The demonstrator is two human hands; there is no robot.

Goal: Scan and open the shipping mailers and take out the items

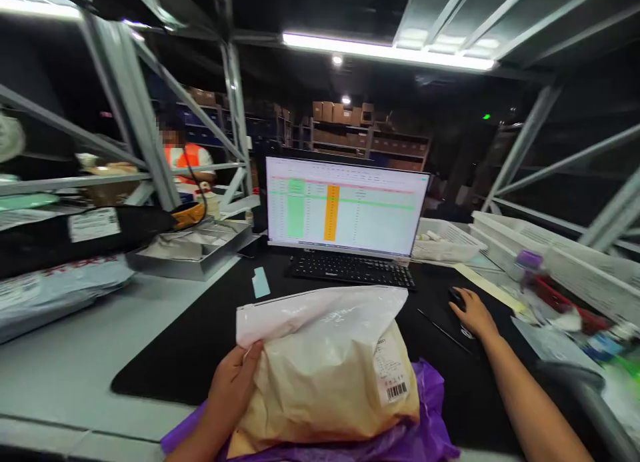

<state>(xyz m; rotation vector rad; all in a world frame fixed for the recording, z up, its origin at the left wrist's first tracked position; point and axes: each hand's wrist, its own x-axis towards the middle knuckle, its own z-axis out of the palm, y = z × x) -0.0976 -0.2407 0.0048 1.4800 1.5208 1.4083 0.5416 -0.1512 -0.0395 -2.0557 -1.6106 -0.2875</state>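
My left hand (239, 375) pinches the left edge of a frosted zip bag (320, 375) that has something cream-coloured inside. A white barcode label (391, 372) sits on the bag's right side. Beneath the bag lies a crumpled purple plastic bag (431, 409). My right hand (475, 313) is wrapped over a black computer mouse (456, 299) on the black desk mat (200, 342). Behind the bag stand a black keyboard (345, 269) and a monitor (380, 215) showing a spreadsheet with green and orange columns.
Wrapped parcels (65, 295) and a grey tray (195, 259) stand at the left. White baskets (550, 255) and mixed small items line the right. A thin black stick (444, 330) lies near the mouse. Beyond the metal frame is a person in an orange vest (190, 159).
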